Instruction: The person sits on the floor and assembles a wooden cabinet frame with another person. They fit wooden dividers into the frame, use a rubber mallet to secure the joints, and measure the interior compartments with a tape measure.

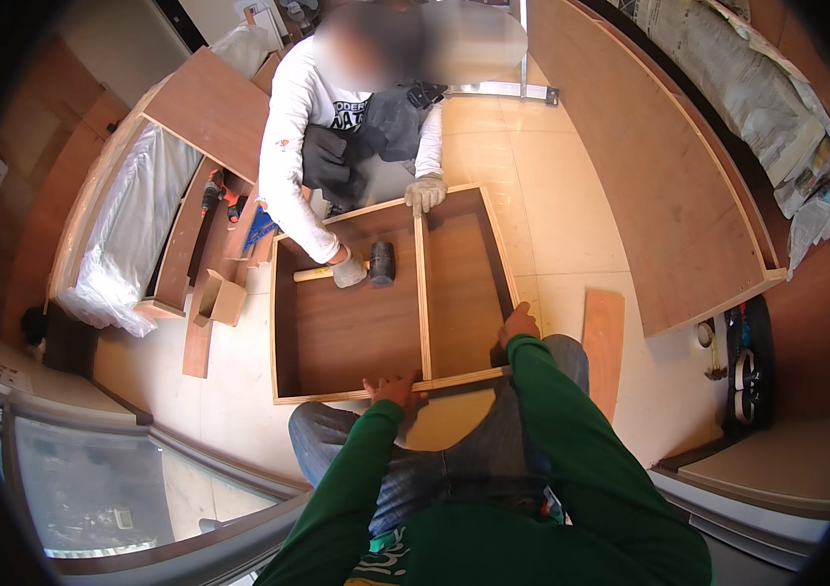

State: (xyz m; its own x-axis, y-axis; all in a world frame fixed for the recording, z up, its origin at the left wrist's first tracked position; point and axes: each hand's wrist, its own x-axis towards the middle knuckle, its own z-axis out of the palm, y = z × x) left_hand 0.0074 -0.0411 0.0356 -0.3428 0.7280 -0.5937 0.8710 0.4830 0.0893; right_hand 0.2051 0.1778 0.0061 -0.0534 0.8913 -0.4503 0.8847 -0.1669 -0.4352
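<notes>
A shallow wooden box [347, 395] with a divider [424, 303] lies on the floor before my knees. My left hand [393, 389] is closed over its near wall, just left of the divider's near end. At the near right corner, my right hand [519, 322] grips the side wall. Across from me a person in a white long-sleeved top crouches. One gloved hand [349, 269] of theirs holds a black rubber mallet [383, 265] by its wooden handle, low inside the left compartment. Their other gloved hand [425, 193] rests on the divider's far end.
A large wooden panel cabinet [654, 186] stands at right, with newspaper [757, 107] beyond it. A loose board [603, 342] lies by my right knee. At left are a plastic-wrapped cabinet [132, 225], a cordless drill [213, 190] and a small cardboard box [223, 299].
</notes>
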